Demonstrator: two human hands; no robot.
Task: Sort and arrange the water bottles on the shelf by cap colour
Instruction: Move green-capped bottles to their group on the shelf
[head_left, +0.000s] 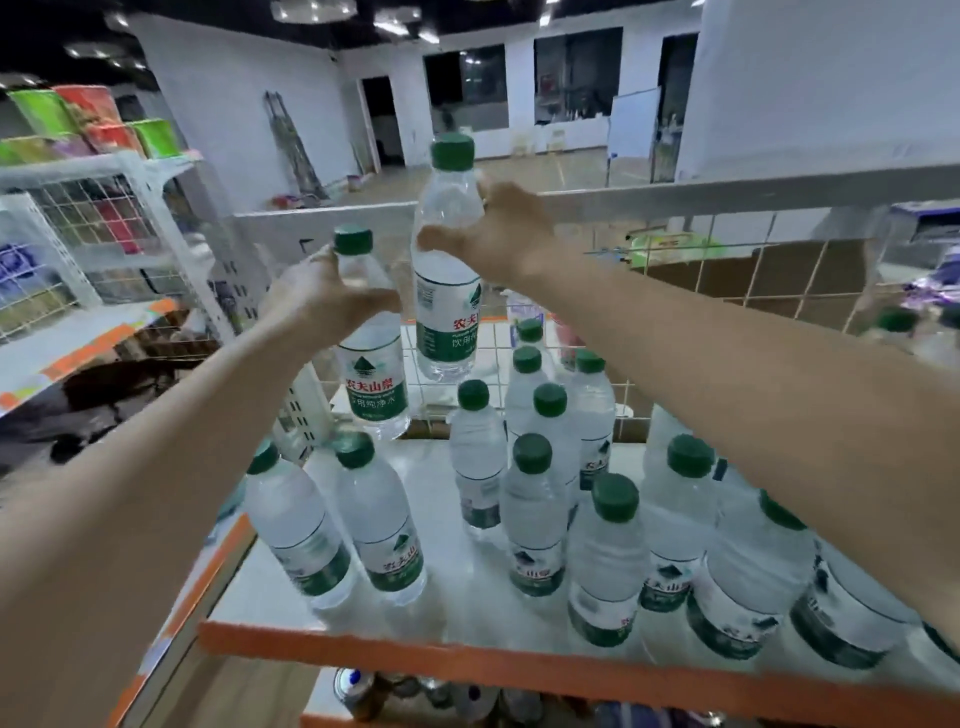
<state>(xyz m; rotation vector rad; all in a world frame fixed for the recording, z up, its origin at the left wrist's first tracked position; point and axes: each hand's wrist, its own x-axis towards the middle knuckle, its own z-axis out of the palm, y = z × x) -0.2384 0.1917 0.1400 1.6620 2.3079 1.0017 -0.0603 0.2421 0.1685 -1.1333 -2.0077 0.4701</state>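
Observation:
My left hand (324, 296) grips a green-capped water bottle (375, 384) by its shoulder at the back left of the white shelf (452, 587); its base is at the shelf's back edge. My right hand (498, 228) holds a second green-capped bottle (448, 306) lifted in the air, just right of the first. Several more green-capped bottles (535, 514) stand on the shelf below, two at the left front (384, 519) and a cluster in the middle and right.
A white wire mesh panel (727, 291) backs the shelf, with a grey top rail (753, 189). The shelf's front edge is orange (467, 660). Another rack with coloured boxes (88, 119) stands to the left. Cans show on the lower level (358, 686).

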